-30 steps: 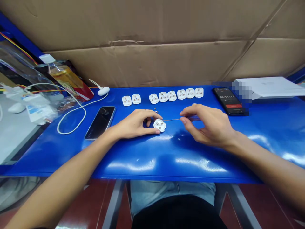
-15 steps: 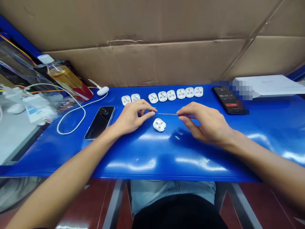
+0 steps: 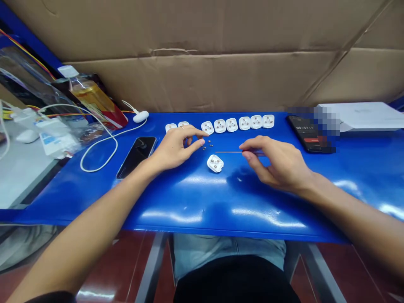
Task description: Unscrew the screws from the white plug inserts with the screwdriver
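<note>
My right hand (image 3: pixel 274 164) pinches a thin screwdriver (image 3: pixel 229 152), its slim shaft pointing left, just above the blue table. My left hand (image 3: pixel 181 147) hovers left of its tip, thumb and forefinger apart with nothing visible between them. Several tiny screws (image 3: pixel 210 144) lie by those fingertips. Below the shaft sits a white rounded-square plastic piece (image 3: pixel 215 163) with metal parts inside, touched by neither hand. Behind the hands, similar white pieces (image 3: pixel 231 125) stand in a row; two at the left, including one white piece (image 3: pixel 171 126), are partly covered by my left hand.
A phone (image 3: pixel 137 156) and a looped white cable (image 3: pixel 82 162) lie on the left, near a tilted drink bottle (image 3: pixel 97 101). To the right are a phone showing a timer (image 3: pixel 307 132) and a white box (image 3: pixel 362 115). Cardboard (image 3: pixel 202 80) walls the back edge.
My left thumb and forefinger have parted and drawn back from the screwdriver tip, uncovering the small screws. My right hand keeps its grip. The whole view has shifted slightly.
</note>
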The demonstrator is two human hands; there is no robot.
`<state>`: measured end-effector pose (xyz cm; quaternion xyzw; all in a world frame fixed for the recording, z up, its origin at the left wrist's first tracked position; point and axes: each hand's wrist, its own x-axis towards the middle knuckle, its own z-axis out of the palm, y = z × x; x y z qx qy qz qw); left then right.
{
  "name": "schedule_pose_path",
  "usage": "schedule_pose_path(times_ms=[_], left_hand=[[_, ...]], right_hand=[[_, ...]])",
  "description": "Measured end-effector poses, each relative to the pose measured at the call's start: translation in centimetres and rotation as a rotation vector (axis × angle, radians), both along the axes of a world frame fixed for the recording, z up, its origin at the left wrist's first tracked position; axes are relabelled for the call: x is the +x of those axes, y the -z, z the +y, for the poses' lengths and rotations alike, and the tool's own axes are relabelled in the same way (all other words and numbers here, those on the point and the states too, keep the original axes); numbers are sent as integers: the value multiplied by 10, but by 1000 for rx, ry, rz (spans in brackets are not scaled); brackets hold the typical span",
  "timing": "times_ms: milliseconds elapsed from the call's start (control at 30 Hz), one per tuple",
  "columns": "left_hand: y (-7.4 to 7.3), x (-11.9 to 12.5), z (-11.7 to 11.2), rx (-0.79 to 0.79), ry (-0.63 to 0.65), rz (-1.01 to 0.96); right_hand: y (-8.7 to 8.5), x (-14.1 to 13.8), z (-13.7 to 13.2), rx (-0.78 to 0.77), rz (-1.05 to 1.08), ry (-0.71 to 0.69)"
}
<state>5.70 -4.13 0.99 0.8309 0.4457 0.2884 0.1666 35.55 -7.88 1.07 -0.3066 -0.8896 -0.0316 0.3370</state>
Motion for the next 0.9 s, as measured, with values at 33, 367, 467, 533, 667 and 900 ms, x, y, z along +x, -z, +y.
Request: schedule_pose_path(times_ms=[33, 367, 467, 533, 667, 900], left_hand=[[-3, -1, -1, -20, 18, -8], [-8, 6, -12, -242, 268, 69], [-6, 7, -13, -257, 272, 69], [-5, 8, -13, -274, 285, 60], [-3, 9, -14, -278, 317, 34], [-2, 10, -15, -251, 319, 44]], right_hand=[[-1, 0, -1, 9, -9, -7], [-5, -3, -5, 0, -50, -59], [-4, -3, -4, -27, -55, -76], [-3, -3, -4, -41, -51, -73], [-3, -3, -6, -38, -43, -64], [-4, -4, -6, 7, -50, -69]])
